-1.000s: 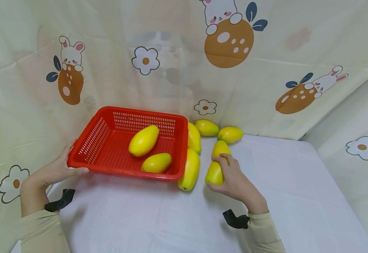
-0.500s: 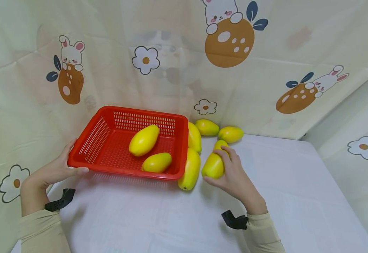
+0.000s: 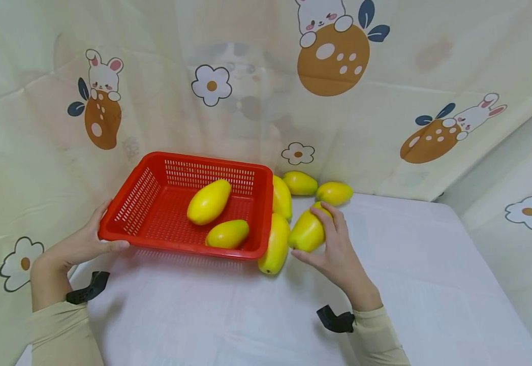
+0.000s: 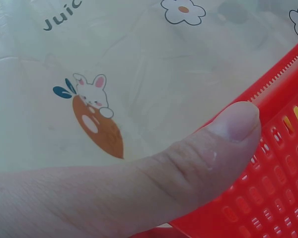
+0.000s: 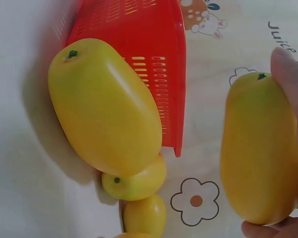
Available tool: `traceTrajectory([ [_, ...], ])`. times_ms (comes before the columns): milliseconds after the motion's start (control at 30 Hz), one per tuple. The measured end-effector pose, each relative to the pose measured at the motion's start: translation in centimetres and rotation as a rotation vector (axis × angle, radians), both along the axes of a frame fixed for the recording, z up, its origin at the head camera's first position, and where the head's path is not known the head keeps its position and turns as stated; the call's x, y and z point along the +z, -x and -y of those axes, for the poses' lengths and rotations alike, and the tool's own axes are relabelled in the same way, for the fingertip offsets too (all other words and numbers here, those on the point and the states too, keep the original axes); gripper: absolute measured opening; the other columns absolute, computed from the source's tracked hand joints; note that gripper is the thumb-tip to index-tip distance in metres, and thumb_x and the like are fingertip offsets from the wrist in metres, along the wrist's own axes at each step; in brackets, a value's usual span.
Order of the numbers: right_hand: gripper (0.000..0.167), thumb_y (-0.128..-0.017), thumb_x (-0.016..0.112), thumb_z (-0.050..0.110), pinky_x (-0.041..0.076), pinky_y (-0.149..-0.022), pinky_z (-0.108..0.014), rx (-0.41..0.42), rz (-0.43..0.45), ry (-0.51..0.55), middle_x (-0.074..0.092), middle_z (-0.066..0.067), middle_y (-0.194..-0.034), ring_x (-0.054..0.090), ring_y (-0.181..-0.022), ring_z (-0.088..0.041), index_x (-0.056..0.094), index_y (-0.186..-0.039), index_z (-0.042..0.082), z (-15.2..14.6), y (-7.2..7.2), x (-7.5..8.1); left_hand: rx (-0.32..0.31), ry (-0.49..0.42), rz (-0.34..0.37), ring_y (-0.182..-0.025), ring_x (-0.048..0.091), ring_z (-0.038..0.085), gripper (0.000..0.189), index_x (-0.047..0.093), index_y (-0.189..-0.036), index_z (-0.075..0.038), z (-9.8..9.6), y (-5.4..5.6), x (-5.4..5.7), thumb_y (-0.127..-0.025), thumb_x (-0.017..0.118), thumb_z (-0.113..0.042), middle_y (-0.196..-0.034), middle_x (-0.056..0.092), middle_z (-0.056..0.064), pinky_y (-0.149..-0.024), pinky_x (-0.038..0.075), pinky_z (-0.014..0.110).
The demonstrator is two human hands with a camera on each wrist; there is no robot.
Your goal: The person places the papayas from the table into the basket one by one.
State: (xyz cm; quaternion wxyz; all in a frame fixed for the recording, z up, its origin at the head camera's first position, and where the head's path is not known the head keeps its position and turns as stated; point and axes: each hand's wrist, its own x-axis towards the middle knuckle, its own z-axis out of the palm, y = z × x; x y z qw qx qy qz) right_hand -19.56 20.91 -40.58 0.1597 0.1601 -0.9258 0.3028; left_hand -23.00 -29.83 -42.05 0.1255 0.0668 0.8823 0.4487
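Observation:
My left hand (image 3: 83,244) grips the left end of a red plastic basket (image 3: 179,246), thumb at the front rim; in the left wrist view the thumb (image 4: 208,144) lies along the basket's perforated side. Two yellow mangoes, one larger (image 3: 208,202) and one smaller (image 3: 227,234), lie inside. My right hand (image 3: 339,259) holds another mango (image 3: 306,231) between thumb and fingers, just right of the basket. In the right wrist view this mango (image 5: 258,148) is raised off the table. Another mango behind it is mostly hidden in the head view.
Two mangoes, a front one (image 3: 275,246) and a back one (image 3: 282,198), lie along the basket's right side. Two smaller ones, left (image 3: 300,183) and right (image 3: 334,193), sit by the patterned curtain (image 3: 247,122) behind. A white cloth (image 3: 211,315) covers the table.
My right hand has lifted the mango and shifted it slightly left, up and toward the basket, so that it now covers most of the mango behind. Left hand and basket stay put.

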Motion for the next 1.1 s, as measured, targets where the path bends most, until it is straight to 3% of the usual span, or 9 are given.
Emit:
traceTrajectory([
  [567,0.091,-0.059,0.090,0.031,0.038,-0.106,-0.054,0.062,-0.087,0.026,0.020,-0.012,-0.152,0.023,-0.140,-0.031,0.045,-0.136,0.015,1.1,0.1,-0.4,-0.015,-0.024,0.017,-0.131,0.024,0.044,0.113,-0.018,-0.150,-0.024,0.2,0.3,0.0,-0.082,0.072,-0.032,-0.150,0.016,0.023,-0.082,0.056,0.049],
  [833,0.089,-0.061,0.090,0.025,0.040,-0.105,-0.052,0.099,-0.146,0.127,0.017,-0.015,-0.149,0.022,-0.139,-0.030,0.044,-0.137,0.016,2.3,-0.3,-0.9,-0.015,-0.029,0.019,-0.130,0.025,0.043,0.112,-0.016,-0.151,-0.025,0.2,0.4,0.1,-0.082,0.072,-0.031,-0.149,0.017,0.022,-0.081,0.056,0.049],
  [967,0.082,-0.068,0.085,0.038,0.039,-0.108,-0.048,0.100,-0.169,0.150,0.016,-0.016,-0.146,0.019,-0.139,-0.028,0.044,-0.136,0.016,2.8,-0.5,-1.2,-0.015,-0.029,0.022,-0.131,0.025,0.044,0.112,-0.016,-0.150,-0.024,0.2,0.4,0.1,-0.082,0.072,-0.031,-0.149,0.017,0.022,-0.081,0.056,0.049],
  [1100,0.078,-0.075,0.071,0.056,0.039,-0.108,-0.048,0.131,-0.191,0.174,0.019,-0.017,-0.146,0.018,-0.141,-0.028,0.045,-0.136,0.014,3.3,-0.7,-1.3,-0.014,-0.024,0.021,-0.131,0.024,0.044,0.112,-0.016,-0.150,-0.025,0.3,0.3,0.0,-0.082,0.072,-0.032,-0.149,0.017,0.022,-0.081,0.056,0.049],
])
